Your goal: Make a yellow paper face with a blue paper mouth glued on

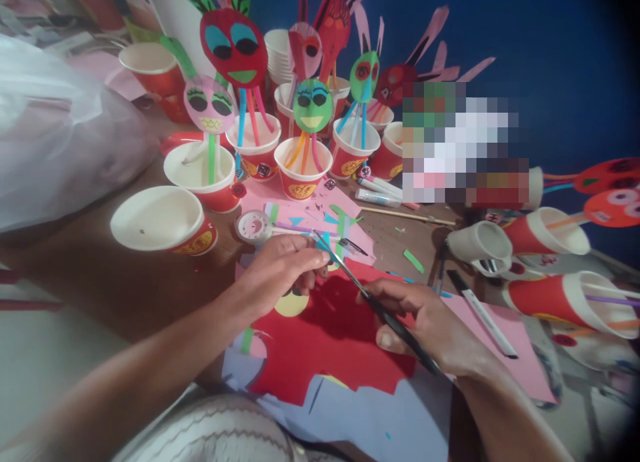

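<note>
One red paper cup (160,219) sits on the worktop (150,295), well L of both hands. L hand (285,270) pinches a blue scrap (324,240) nr red sheet (345,322); scissors (393,323) w/ blades at the scrap, handles gripped by R hand (425,312). Marker (487,317) on pink paper (525,365), just R of R hand.

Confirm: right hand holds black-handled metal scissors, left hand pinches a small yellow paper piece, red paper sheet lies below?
Not quite: the head view shows a small blue paper piece, not yellow. The rest stands: left hand pinching it, right hand holding black-handled metal scissors, red paper sheet below.
</note>
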`<state>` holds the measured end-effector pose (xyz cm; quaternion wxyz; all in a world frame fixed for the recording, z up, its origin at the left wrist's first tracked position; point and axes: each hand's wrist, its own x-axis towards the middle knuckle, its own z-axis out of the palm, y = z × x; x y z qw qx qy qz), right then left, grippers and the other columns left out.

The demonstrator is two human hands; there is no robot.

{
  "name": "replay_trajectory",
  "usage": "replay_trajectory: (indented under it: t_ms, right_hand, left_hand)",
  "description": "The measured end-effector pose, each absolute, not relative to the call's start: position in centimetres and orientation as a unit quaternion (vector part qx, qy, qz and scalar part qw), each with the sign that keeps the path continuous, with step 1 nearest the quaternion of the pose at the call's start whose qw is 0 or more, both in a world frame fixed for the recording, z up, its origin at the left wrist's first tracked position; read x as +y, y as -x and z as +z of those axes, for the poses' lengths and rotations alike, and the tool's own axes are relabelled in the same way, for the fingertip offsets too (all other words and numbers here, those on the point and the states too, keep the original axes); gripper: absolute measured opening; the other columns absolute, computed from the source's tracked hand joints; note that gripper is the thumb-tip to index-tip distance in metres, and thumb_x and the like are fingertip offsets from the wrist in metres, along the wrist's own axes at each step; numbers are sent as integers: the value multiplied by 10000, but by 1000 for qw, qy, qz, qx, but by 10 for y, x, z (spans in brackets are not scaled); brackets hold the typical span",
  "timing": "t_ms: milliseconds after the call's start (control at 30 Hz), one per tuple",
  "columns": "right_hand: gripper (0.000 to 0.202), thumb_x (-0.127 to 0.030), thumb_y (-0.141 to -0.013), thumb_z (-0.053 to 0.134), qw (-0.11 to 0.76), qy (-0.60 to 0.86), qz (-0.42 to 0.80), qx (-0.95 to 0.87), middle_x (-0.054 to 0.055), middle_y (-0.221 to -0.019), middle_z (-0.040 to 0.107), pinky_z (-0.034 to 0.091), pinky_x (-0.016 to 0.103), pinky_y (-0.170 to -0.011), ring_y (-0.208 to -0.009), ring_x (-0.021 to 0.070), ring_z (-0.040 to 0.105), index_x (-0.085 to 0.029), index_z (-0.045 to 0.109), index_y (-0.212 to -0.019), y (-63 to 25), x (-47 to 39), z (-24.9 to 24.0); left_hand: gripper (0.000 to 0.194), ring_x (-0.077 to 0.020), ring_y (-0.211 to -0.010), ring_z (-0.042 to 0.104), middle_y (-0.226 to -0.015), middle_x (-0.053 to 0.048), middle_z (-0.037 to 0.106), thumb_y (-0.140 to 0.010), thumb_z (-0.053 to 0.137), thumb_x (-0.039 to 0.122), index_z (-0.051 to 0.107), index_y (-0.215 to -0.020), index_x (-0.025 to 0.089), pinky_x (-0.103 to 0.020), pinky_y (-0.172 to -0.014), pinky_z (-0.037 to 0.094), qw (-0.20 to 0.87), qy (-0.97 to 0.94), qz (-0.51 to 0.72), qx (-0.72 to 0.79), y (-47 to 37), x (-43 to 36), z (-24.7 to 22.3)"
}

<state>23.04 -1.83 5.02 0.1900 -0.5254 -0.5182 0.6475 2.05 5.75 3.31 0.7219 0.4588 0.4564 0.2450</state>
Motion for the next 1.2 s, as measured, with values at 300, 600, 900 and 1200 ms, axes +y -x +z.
replay_trajectory:
  t_ms: [300,600,900,1200]
  right_hand:
    - [308,-323,-687,722,198,517,673,-490,-47,-673,500,327,169,-524,-577,76,410,-187,603,-936,-231,-17,53]
    - [329,-373,-692,701,212,523,658,-498,-50,-647,490,346,169,-530,-555,72,404,-182,613,-945,-230,-16,52]
    - [374,-402,-674,711,213,530,668,-476,-62,-599,447,322,178,-500,-531,73,375,-177,614,-957,-231,-16,50]
    - [442,-431,-684,707,213,534,665,-477,-36,-624,472,316,194,-475,-526,81,386,-160,609,-1018,-234,-20,44]
  left_hand:
    - [162,-85,-434,476,-461,33,527,-711,601,275,547,-608,163,-201,-425,342,699,-461,267,477,-21,58,32]
    - [163,-73,-412,466,-483,28,531,-693,599,269,554,-593,149,-198,-413,336,718,-435,262,476,-21,57,34]
    - [154,-69,-421,481,-571,9,580,-678,616,268,565,-606,141,-205,-421,354,736,-415,266,465,-22,59,33]
    - [153,-65,-413,483,-573,13,587,-676,616,261,569,-591,143,-202,-418,371,742,-408,272,457,-22,58,35]
